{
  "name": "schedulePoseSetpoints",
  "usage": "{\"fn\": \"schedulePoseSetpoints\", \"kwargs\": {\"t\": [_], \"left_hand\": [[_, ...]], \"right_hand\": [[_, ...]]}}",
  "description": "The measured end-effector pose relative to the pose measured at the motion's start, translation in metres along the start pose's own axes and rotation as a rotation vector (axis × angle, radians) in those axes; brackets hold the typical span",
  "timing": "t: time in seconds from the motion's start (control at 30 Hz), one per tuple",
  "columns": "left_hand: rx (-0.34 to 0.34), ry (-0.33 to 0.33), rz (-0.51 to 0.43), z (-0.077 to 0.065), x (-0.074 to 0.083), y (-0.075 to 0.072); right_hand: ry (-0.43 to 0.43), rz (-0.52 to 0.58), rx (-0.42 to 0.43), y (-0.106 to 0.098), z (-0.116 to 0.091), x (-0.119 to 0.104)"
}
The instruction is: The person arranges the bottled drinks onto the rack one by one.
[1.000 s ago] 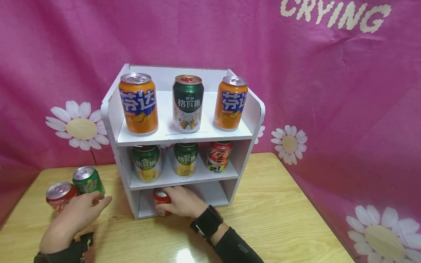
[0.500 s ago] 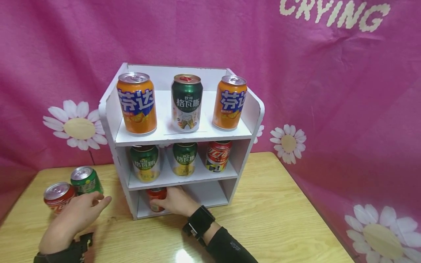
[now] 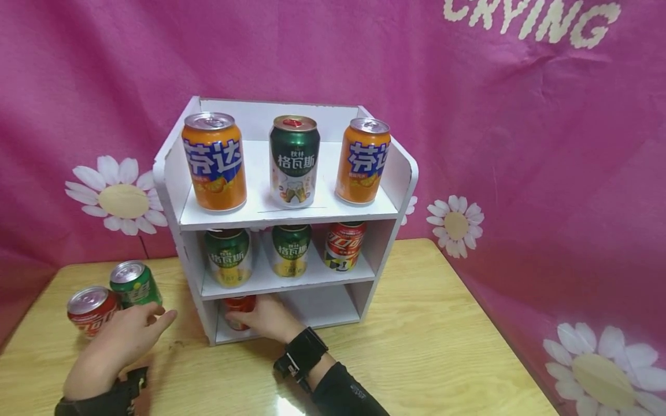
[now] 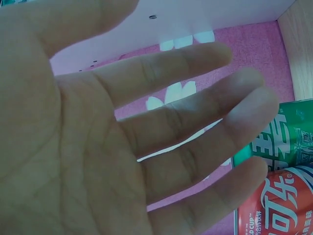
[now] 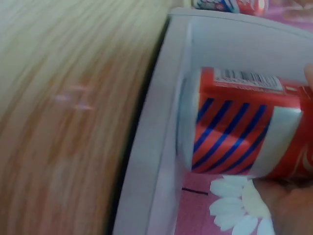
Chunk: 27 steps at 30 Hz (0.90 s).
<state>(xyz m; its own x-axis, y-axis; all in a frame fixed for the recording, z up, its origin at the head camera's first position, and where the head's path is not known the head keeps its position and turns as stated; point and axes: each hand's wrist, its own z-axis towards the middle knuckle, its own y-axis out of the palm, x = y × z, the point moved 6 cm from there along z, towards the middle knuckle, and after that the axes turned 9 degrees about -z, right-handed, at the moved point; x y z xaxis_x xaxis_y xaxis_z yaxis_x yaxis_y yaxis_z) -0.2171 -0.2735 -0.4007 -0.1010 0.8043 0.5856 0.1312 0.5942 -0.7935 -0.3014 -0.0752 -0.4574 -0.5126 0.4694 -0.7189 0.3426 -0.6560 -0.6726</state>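
Observation:
My right hand (image 3: 267,316) grips a red soda can (image 3: 240,303) inside the bottom tier of a white three-tier shelf (image 3: 291,221), close to its left wall. In the right wrist view this can (image 5: 230,129) shows blue stripes and a barcode, with its base at the shelf floor and fingers around its upper part. My left hand (image 3: 125,335) hovers left of the shelf, fingers loosely extended and holding nothing. Just beyond it stand a red cola can (image 3: 89,311) and a green can (image 3: 136,284), partly hidden by this hand.
The top tier carries two orange cans (image 3: 214,167) (image 3: 364,164) with a green-and-white can (image 3: 294,162) between them. On the middle tier are two green-and-yellow cans (image 3: 229,260) (image 3: 291,251) and a red can (image 3: 344,247). Behind the wooden table (image 3: 426,335) hangs a pink flowered cloth (image 3: 510,173).
My right hand has slid the red can left and deeper into the bottom tier. The left hand stays in place. The head view has shifted slightly.

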Motion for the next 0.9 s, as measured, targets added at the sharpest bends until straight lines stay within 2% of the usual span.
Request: {"fn": "schedulePoseSetpoints", "kwargs": {"t": [0.23, 0.47, 0.6, 0.7, 0.8, 0.9], "left_hand": [[0.003, 0.024, 0.003, 0.004, 0.006, 0.000], [-0.014, 0.035, -0.013, 0.007, 0.011, 0.004], [-0.023, 0.027, -0.019, 0.010, 0.011, 0.005], [-0.007, 0.046, -0.011, 0.011, 0.014, 0.004], [0.006, 0.064, -0.001, 0.012, 0.016, 0.001], [0.003, 0.051, 0.008, 0.012, 0.015, -0.001]], "right_hand": [[0.032, 0.077, 0.003, -0.002, -0.006, 0.012], [0.056, 0.042, 0.010, -0.007, -0.010, 0.020], [0.084, -0.009, 0.022, -0.012, -0.011, 0.023], [0.082, -0.053, 0.041, -0.017, -0.011, 0.023], [0.074, -0.043, 0.052, -0.019, -0.011, 0.023], [0.063, -0.037, 0.078, -0.018, -0.011, 0.020]]}}
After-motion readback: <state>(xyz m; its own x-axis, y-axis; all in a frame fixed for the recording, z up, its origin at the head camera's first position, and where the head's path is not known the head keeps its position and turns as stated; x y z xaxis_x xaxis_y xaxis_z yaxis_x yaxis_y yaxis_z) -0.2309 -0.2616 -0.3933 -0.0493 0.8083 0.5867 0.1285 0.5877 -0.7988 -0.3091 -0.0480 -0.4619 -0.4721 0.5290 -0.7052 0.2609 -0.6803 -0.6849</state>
